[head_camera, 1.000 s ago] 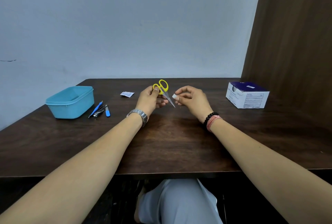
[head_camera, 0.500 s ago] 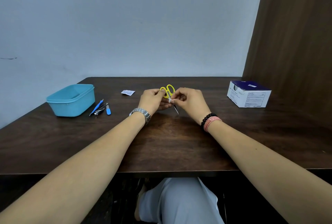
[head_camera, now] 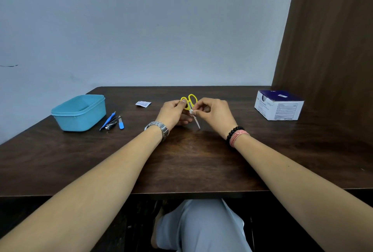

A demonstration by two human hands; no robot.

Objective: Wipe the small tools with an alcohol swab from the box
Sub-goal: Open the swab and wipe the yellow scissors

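Small scissors (head_camera: 190, 103) with yellow handles hang over the middle of the dark table, blades pointing down toward me. My left hand (head_camera: 173, 113) grips them at the handles. My right hand (head_camera: 215, 113) pinches a white alcohol swab (head_camera: 192, 112) around the blades just below the pivot. The swab box (head_camera: 279, 105), white with a dark blue top, stands at the right. A blue-handled tool (head_camera: 108, 120), a nail clipper (head_camera: 111, 126) and a small blue-handled file (head_camera: 120, 123) lie left of my hands.
A light blue plastic tub (head_camera: 80, 111) sits at the far left of the table (head_camera: 191, 161). A torn swab wrapper (head_camera: 143, 103) lies behind my left hand. A brown panel (head_camera: 333, 39) closes the right side.
My right hand came in from the blade tip and closed the swab around the blades near the pivot. Both hands shifted slightly right with the scissors.
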